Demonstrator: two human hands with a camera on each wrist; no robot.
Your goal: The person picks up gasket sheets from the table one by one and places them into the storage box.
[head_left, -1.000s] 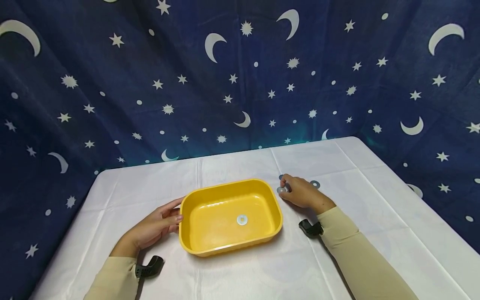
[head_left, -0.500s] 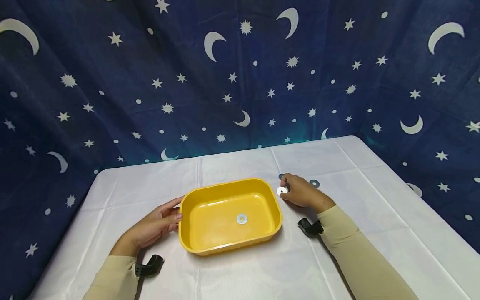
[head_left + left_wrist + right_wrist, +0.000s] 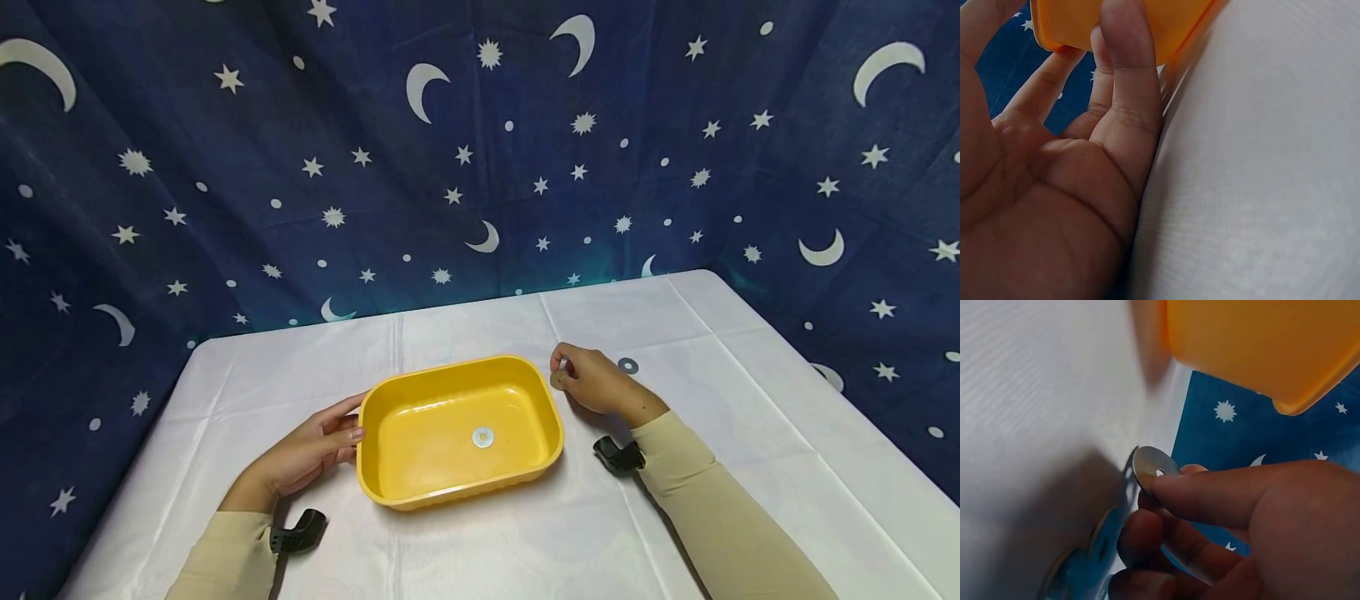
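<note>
The right hand (image 3: 600, 382) holds a thin metal washer (image 3: 1147, 461) in a narrow pinch, thumb on 1 face and a finger apparently behind it, just beside the right end of the yellow tray (image 3: 427, 454). The left hand (image 3: 318, 450) is fairly relaxed, its fingers resting against the tray's left end; that light contact looks enough to steady it, and a harder push would risk sliding it over the white cloth (image 3: 585, 533). Inside the tray lies 1 washer (image 3: 476, 438), flat on the floor, right of the middle; another washer (image 3: 621, 364) lies on the cloth beyond the right hand. The right wrist view also shows at least 2 bluish discs (image 3: 1102, 534) near the curled lower fingers, though whether they touch cannot be told. The held washer stands tilted, and whether its edge is clear of the cloth cannot be told. To do this pick well, I would press the thumb squarely near the hole, since a smooth, thin disc could twist out of a rim-only pinch, tuck the lower fingers away so they drag no neighbour along, and raise the wrist enough to clear the tray's rim before any sideways move.
</note>
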